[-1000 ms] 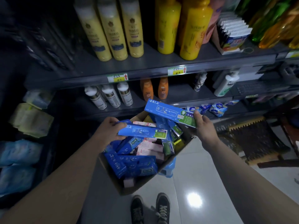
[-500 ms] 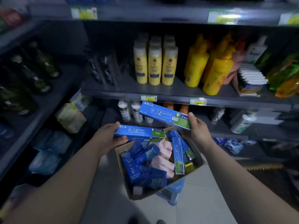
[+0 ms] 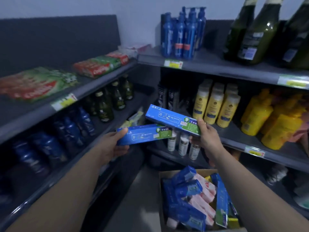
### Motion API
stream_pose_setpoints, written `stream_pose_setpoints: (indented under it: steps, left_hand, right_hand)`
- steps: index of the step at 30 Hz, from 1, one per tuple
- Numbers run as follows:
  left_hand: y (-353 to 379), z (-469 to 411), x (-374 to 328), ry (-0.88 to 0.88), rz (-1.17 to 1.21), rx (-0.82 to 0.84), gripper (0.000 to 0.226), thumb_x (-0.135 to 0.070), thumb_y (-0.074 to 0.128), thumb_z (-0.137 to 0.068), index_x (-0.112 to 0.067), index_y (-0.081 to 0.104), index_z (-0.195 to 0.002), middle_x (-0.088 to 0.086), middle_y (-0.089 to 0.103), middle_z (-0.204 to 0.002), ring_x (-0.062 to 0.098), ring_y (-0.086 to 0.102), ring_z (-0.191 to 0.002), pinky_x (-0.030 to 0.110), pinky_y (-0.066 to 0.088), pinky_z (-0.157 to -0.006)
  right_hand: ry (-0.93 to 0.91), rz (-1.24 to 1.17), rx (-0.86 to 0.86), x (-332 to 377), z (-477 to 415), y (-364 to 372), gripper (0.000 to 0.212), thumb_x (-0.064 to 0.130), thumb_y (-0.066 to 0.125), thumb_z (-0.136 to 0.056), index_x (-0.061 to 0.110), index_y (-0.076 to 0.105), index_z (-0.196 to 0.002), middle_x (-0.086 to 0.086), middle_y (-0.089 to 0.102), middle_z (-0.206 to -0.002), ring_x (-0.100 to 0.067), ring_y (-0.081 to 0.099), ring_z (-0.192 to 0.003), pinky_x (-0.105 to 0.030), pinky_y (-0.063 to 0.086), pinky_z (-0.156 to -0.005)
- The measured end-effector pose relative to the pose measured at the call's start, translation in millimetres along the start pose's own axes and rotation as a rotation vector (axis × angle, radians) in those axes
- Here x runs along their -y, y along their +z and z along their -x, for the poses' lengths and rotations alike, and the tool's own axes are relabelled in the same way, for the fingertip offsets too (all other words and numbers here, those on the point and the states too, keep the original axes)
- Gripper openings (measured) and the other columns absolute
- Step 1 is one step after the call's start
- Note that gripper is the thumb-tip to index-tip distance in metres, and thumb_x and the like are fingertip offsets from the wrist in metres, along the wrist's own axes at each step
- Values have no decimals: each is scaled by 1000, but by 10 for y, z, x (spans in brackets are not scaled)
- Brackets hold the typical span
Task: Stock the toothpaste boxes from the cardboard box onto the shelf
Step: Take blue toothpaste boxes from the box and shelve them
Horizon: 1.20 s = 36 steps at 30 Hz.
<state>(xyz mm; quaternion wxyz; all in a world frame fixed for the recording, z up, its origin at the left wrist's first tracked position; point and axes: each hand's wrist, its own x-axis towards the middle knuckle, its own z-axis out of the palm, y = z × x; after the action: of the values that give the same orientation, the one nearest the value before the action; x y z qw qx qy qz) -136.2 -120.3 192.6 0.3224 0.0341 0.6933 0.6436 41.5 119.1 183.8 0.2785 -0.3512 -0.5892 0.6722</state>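
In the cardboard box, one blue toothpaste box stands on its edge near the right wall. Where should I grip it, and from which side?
Come from above and pinch the blue toothpaste box across its two wide faces, near its middle. Its narrow long edge points up, and the pink boxes crowd its left face, so a sideways approach looks blocked.

Aloft: lower toothpaste box [image 3: 145,133], blue w/ green end, approx level; upper toothpaste box [image 3: 170,118], same type, slightly tilted, just beside. Below: cardboard box [image 3: 167,172], open, heaped w/ blue & pink boxes.
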Motion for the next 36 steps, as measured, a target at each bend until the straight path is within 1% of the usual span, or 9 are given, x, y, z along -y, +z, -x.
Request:
stream_pose_setpoints:
  steps: [4,7,12,16,20,24,29,33,36]
  left_hand:
    - [-630,266,-216,111,115,-183,36,-45,65,-85,-10,63,-92,-1,54,-45,7,41,-31,13,31,-34]
    - [-1152,521,-371,177,190,-246,39,-42,66,-86,-5,61,-98,6,55,-61,10,49,-36,17,41,-37]
    - [-1989,973,-566,268,280,-436,33,-38,69,-84,-6,62,-81,3,66,-69,11,61,-45,18,52,-46]
    - [-2633,1290,-569,340,340,-492,39,-30,69,-86,0,59,-108,6,66,-95,18,68,-67,21,56,-52]
    - [-3199,1611,-594,426,382,-622,24,-24,64,-90,-4,56,-102,4,63,-95,19,67,-72,21,58,-54]
    - [-3747,1821,-587,471,392,-749,56,-21,68,-88,5,42,-131,15,54,-125,21,70,-69,27,60,-59]
    - [-4165,1865,-578,463,328,-858,15,-18,60,-94,-5,54,-91,14,61,-96,18,65,-58,27,59,-54]
    - [-4376,1753,-604,445,267,-904,19,-22,58,-95,-5,53,-102,11,62,-94,21,62,-69,30,59,-59]
    - [-4532,1563,-649,417,192,-964,25,-30,63,-91,-10,58,-104,11,64,-104,22,60,-83,40,52,-83]
  right_hand:
    - [-41,-64,99,258,177,610,49,46,50,-95,0,59,-110,-14,66,-81,-22,64,-58,-29,57,-55]
    - [-70,-100,190,440,353,1112,47,43,53,-94,-1,61,-108,-19,65,-85,-21,65,-56,-28,58,-52]
    - [-103,-163,334,643,667,1959,41,36,59,-92,-4,60,-102,-18,65,-83,-24,67,-58,-33,60,-58]
    - [-130,-200,448,729,884,2591,45,32,64,-89,-11,57,-102,-21,67,-88,-32,70,-69,-36,61,-63]
    - [-130,-235,561,796,1079,3187,42,26,65,-89,-7,53,-113,-20,66,-90,-33,69,-71,-41,61,-70]
    - [-89,-242,675,826,1257,3715,41,27,72,-79,-1,52,-102,-21,64,-92,-32,68,-72,-43,60,-70]
    - [-62,-206,766,789,1330,4254,34,23,66,-88,-6,54,-100,-17,67,-91,-36,68,-81,-43,60,-72]
    - [-50,-156,820,815,1274,4616,33,24,62,-92,-6,56,-104,-17,68,-93,-35,69,-80,-39,61,-71]
    - [-60,-107,846,854,1105,4879,25,24,60,-94,-1,59,-96,-15,67,-93,-32,69,-77,-38,61,-70]
